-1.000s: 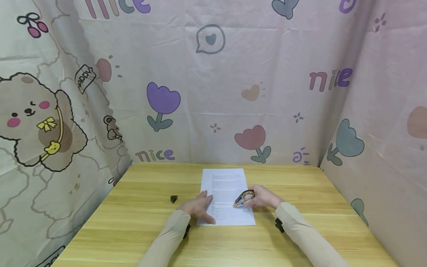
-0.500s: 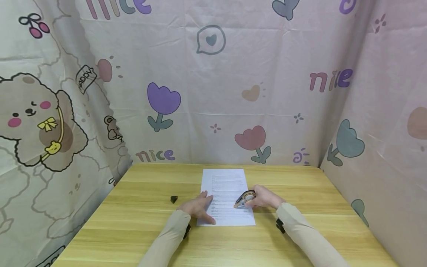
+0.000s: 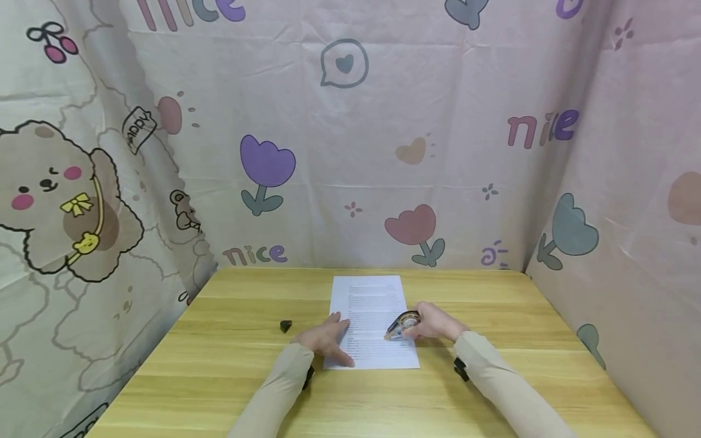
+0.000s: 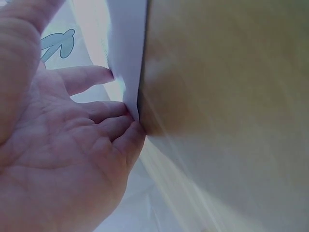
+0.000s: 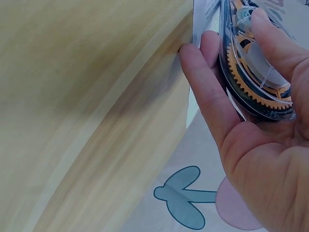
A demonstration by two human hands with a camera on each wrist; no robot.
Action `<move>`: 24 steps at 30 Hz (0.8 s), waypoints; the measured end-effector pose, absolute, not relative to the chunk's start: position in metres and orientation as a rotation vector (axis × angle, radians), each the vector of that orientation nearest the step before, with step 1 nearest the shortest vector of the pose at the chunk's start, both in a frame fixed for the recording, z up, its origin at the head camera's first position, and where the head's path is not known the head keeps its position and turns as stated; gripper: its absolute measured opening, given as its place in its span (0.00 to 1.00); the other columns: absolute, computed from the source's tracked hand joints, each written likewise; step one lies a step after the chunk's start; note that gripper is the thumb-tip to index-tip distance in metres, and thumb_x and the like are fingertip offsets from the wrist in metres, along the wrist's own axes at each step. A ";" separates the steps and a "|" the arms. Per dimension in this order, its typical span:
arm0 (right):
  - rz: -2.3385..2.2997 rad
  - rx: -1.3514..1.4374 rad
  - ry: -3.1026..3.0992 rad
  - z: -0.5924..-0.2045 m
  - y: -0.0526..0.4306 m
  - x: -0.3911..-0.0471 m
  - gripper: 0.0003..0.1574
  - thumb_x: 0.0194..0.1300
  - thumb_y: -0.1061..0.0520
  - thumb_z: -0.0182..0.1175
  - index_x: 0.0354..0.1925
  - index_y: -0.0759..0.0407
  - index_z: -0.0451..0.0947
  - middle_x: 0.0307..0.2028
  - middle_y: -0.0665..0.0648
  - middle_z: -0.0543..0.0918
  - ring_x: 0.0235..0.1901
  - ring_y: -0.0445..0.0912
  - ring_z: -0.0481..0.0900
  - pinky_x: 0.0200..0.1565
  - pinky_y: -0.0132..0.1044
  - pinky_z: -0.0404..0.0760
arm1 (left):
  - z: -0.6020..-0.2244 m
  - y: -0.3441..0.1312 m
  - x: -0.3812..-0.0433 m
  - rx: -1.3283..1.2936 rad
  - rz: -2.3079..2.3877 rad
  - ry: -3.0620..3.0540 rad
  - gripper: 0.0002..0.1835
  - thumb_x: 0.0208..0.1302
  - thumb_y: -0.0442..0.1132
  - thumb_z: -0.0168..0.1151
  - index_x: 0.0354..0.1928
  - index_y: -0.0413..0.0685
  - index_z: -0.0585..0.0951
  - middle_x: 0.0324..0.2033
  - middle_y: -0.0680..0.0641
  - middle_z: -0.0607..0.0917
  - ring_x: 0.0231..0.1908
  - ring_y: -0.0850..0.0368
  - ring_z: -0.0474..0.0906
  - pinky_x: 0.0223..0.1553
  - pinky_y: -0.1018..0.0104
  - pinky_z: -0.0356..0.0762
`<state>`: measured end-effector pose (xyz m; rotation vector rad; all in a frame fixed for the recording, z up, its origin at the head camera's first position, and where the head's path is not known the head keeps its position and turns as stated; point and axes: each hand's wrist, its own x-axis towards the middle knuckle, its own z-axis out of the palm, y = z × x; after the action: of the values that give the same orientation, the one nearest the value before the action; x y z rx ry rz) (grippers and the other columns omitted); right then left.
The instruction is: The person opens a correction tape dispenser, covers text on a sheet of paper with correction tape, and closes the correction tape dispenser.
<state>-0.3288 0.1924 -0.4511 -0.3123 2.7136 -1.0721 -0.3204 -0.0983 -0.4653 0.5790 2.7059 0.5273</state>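
Note:
A printed sheet of paper (image 3: 374, 304) lies on the wooden table. My left hand (image 3: 324, 339) rests on its left edge with fingers spread; in the left wrist view the fingertips of the left hand (image 4: 72, 135) touch the paper's edge (image 4: 128, 43). In my right hand (image 3: 432, 321) is a correction tape dispenser (image 3: 402, 325), its tip down at the printed lines on the right part of the sheet. Up close, the dispenser (image 5: 258, 72) shows a clear case with an orange toothed wheel, gripped between thumb and fingers of the right hand (image 5: 260, 150).
A small dark cap-like piece (image 3: 285, 326) lies on the wooden table (image 3: 230, 353) left of the left hand. Behind the table and along both sides hangs a printed curtain (image 3: 350, 152). Dark bands show at both wrists.

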 end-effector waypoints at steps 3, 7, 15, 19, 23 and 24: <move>-1.072 -0.307 2.709 -0.451 0.192 -0.329 0.23 0.49 0.61 0.75 0.40 0.68 0.75 0.29 0.57 0.82 0.26 0.47 0.80 0.31 0.40 0.85 | -0.466 -0.099 -0.321 0.583 0.517 2.705 0.57 0.45 0.56 0.78 0.74 0.42 0.60 0.76 0.34 0.50 0.76 0.40 0.45 0.75 0.44 0.48; -1.071 -0.296 2.705 -0.451 0.193 -0.329 0.24 0.49 0.60 0.75 0.41 0.68 0.75 0.30 0.57 0.81 0.26 0.47 0.80 0.31 0.39 0.85 | -0.466 -0.099 -0.321 0.588 0.516 2.702 0.57 0.45 0.57 0.77 0.74 0.42 0.59 0.76 0.34 0.49 0.76 0.40 0.45 0.75 0.44 0.48; -1.060 -0.281 2.717 -0.450 0.194 -0.327 0.24 0.50 0.60 0.76 0.39 0.67 0.73 0.29 0.58 0.80 0.26 0.47 0.80 0.31 0.41 0.85 | -0.465 -0.098 -0.321 0.589 0.512 2.706 0.57 0.45 0.57 0.77 0.74 0.43 0.60 0.76 0.34 0.50 0.76 0.40 0.45 0.75 0.44 0.48; -1.052 -0.274 2.720 -0.449 0.195 -0.326 0.24 0.50 0.60 0.76 0.38 0.67 0.72 0.29 0.58 0.80 0.26 0.47 0.80 0.31 0.41 0.85 | -0.465 -0.098 -0.321 0.589 0.507 2.709 0.57 0.45 0.57 0.77 0.74 0.42 0.60 0.76 0.34 0.50 0.76 0.40 0.45 0.75 0.44 0.49; -1.054 -0.269 2.717 -0.448 0.195 -0.326 0.23 0.50 0.60 0.75 0.38 0.67 0.72 0.29 0.58 0.80 0.26 0.48 0.80 0.31 0.41 0.85 | -0.465 -0.099 -0.321 0.603 0.492 2.711 0.57 0.46 0.58 0.77 0.74 0.42 0.59 0.76 0.34 0.50 0.76 0.40 0.45 0.75 0.44 0.49; -1.054 -0.269 2.717 -0.448 0.195 -0.327 0.23 0.50 0.60 0.75 0.38 0.67 0.72 0.29 0.58 0.80 0.26 0.48 0.80 0.31 0.41 0.85 | -0.465 -0.099 -0.321 0.602 0.492 2.710 0.57 0.46 0.58 0.77 0.74 0.42 0.59 0.76 0.34 0.50 0.76 0.40 0.45 0.75 0.44 0.49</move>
<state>-0.3265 0.1946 -0.4479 -0.2694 2.7165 -1.0544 -0.3210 -0.0991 -0.4654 0.6023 2.7098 0.4922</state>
